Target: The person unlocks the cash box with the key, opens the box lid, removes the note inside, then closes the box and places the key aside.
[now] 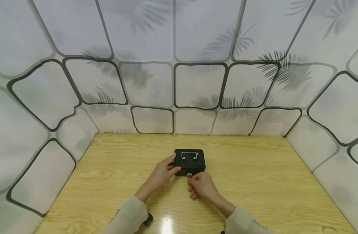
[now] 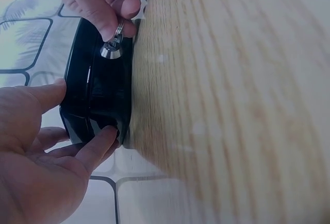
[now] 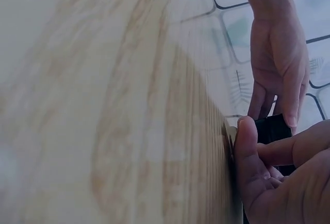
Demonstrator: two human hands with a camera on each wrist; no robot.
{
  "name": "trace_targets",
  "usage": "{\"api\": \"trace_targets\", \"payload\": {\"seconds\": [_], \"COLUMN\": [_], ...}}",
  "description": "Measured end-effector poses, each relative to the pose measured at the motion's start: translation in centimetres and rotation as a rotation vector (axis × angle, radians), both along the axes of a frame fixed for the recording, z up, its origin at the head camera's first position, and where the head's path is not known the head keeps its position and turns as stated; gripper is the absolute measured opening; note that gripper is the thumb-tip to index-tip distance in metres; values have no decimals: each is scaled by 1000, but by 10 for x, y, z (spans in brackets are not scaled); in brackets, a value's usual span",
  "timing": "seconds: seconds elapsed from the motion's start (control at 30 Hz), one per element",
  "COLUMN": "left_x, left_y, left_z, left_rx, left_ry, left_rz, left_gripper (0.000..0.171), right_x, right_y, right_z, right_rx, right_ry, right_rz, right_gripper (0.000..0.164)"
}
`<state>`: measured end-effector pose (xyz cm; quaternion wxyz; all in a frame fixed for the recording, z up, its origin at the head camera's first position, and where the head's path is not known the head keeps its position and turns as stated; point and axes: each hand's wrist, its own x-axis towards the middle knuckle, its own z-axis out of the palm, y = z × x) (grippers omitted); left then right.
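A small black cash box (image 1: 189,162) with a wire handle (image 1: 189,152) on its lid sits on the wooden table. My left hand (image 1: 162,175) holds its left end, thumb at the lid's front edge; in the left wrist view the other fingers (image 2: 98,149) lie along the side. At the middle of the box's front is a round silver lock (image 2: 111,52). There my right hand (image 1: 203,185) pinches a key (image 2: 119,30) at the lock, its head mostly hidden by thumb and forefinger. In the right wrist view the right hand (image 3: 289,177) covers much of the box.
The wooden table (image 1: 123,156) reaches to a patterned curtain (image 1: 149,120) at the back and on both sides. A small black object (image 1: 148,219) shows at the left sleeve (image 1: 127,216).
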<state>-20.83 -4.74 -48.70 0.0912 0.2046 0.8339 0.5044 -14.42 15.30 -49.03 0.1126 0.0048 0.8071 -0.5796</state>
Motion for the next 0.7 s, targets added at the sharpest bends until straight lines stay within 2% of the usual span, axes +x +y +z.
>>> {"api": "trace_targets", "payload": {"seconds": [0.3,0.7], "left_x": [1,0], "left_y": [0,-2], "left_z": [1,0], "left_rx": [17,33], "left_ry": [0,9], "left_rz": [-5,-22], "left_gripper": [67,67], "right_x": [-1,-1], "right_y": [2,5], "right_z": [-3,-3], "right_rx": [-214,-369], "right_ry": [-139,-270], "right_rz": [-23,-42], "right_gripper": [26,27]}}
